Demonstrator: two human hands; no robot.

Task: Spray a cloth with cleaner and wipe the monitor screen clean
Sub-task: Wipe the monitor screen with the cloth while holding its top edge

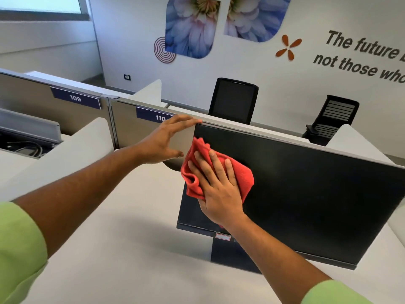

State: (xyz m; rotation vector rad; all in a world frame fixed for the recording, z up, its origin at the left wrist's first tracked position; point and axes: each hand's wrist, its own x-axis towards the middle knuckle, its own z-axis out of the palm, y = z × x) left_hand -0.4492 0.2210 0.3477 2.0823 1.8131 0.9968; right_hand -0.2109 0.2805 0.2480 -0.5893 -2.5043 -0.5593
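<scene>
pressing a red cloth [219,170] flat against the upper left part of the black monitor screen [306,194] with the right hand [217,189], fingers straight and spread over the bunched fabric, palm down on it, not curled round it. steadying the monitor with the left hand [166,141], fingers extended and relaxed, fingertips touching the top left corner of the frame, thumb hanging free below, gripping nothing. standing on a dark stand [232,253] on the white desk [131,227], the monitor tilting a little back, switched off.

judging the progress: wiping under way, so the spraying step likely done, though not telling from here whether the cloth is damp, and seeing no cleaner bottle anywhere in view. sitting at the left edge of the panel, the cloth, with the wide middle, the right side and the lower strip of the screen not covered by it; not making out smears or dust on the dark glass, so not knowing how much is already clean. probably leaving most of the sweep across to the right and down.

showing behind: grey partitions with number plates 109 [75,98] and 110 [160,117], two black office chairs [233,99], a wall with flower prints [190,27] and lettering. green sleeves [19,249] at both forearms.
</scene>
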